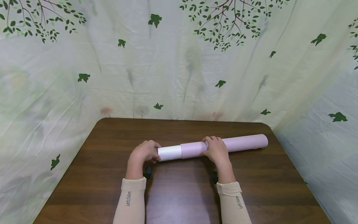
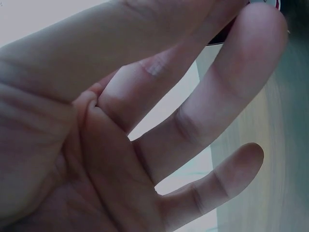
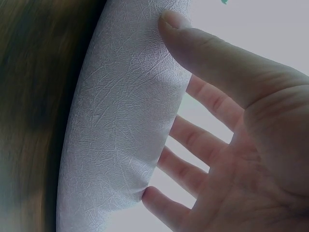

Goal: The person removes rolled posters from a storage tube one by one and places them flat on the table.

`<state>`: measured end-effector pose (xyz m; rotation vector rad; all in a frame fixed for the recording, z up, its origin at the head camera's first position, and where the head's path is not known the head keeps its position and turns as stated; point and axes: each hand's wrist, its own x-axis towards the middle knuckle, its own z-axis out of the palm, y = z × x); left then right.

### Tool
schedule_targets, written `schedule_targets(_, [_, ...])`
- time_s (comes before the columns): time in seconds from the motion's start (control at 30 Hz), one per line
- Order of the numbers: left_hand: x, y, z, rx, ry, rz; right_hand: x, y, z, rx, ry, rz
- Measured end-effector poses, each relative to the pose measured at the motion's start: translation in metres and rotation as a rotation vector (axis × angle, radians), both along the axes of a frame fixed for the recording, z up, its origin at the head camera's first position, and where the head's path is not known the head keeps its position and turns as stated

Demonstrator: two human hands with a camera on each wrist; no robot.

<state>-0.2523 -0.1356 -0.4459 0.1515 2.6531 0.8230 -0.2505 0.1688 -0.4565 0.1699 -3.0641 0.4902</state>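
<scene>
A long lilac roll of textured sheet material (image 1: 246,142), much like wallpaper, lies slantwise on the table; its left end section is white (image 1: 169,153). My left hand (image 1: 143,153) is at that white end, thumb and forefinger against it, other fingers loosely bent. Their contact falls at the top edge of the left wrist view, where a small dark and red patch shows. My right hand (image 1: 217,151) holds the roll around its middle, fingers over the far side and thumb on the near side. The creased lilac surface (image 3: 120,111) fills much of the right wrist view.
The brown wooden table (image 1: 179,199) has rounded far corners. Behind and beside it hangs a pale cloth (image 1: 173,68) printed with leaves and branches. A dark wrist camera (image 1: 147,172) sits at my left wrist, another (image 1: 214,177) at my right.
</scene>
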Motion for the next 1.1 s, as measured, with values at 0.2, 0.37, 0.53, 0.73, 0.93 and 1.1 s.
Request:
schedule_targets(0.2, [0.001,-0.001,0.001,0.01,-0.004,0.01,0.0,0.002,0.001,0.004,0.004,0.003])
schedule_targets(0.37, [0.002,-0.003,0.001,0.007,-0.003,0.011,0.0,0.004,0.0,0.005,0.014,0.005])
schedule_targets(0.53, [0.002,-0.004,0.002,0.004,0.002,0.011,-0.001,0.005,-0.002,0.005,0.018,0.008])
schedule_targets(0.73, [0.003,-0.007,0.004,-0.003,0.004,0.013,-0.001,0.005,-0.002,0.002,0.018,0.004])
schedule_targets(0.93, [0.002,-0.01,0.002,-0.027,0.014,0.02,0.0,0.006,0.0,-0.004,0.014,-0.003])
schedule_targets(1.1, [0.001,-0.011,0.001,-0.031,0.015,0.03,-0.001,0.007,-0.001,-0.005,0.018,0.003])
